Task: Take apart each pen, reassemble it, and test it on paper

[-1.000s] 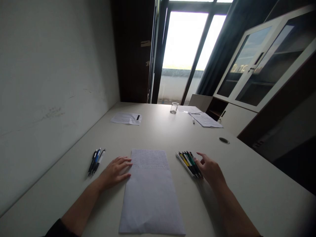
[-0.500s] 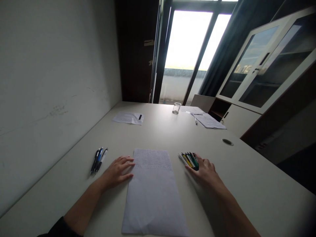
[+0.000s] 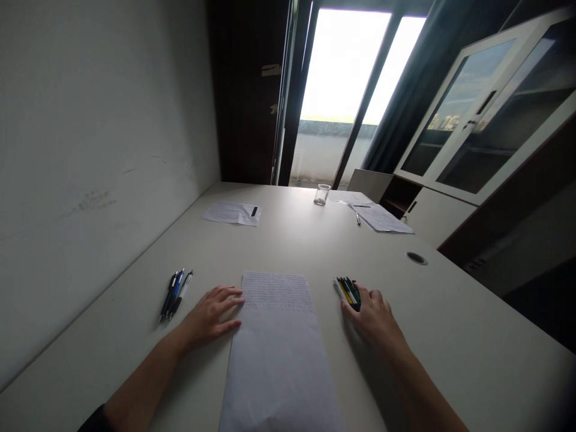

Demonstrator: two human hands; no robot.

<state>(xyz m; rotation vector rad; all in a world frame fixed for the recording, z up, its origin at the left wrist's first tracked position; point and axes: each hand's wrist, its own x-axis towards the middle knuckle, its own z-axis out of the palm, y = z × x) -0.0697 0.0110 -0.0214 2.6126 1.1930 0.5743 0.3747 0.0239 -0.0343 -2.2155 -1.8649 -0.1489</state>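
Note:
A lined sheet of paper (image 3: 279, 348) lies on the white table (image 3: 450, 336) in front of me, with handwriting across its top part. My left hand (image 3: 210, 316) rests flat at the sheet's left edge, fingers spread and fingertips touching the paper. My right hand (image 3: 371, 316) lies over the near ends of a bunch of coloured pens (image 3: 346, 289) to the right of the sheet, fingers curled round them. Only the pens' far ends show beyond the fingers.
Three dark and blue pens (image 3: 175, 292) lie left of my left hand. Further back are a printed sheet (image 3: 231, 213), a small glass (image 3: 321, 194), more papers with a pen (image 3: 380, 218), and a cable hole (image 3: 416, 258). A wall runs along the left.
My right hand came down from beside the coloured pens onto their near ends and closed over them; the pens are now bunched tighter. My left hand stayed flat on the sheet.

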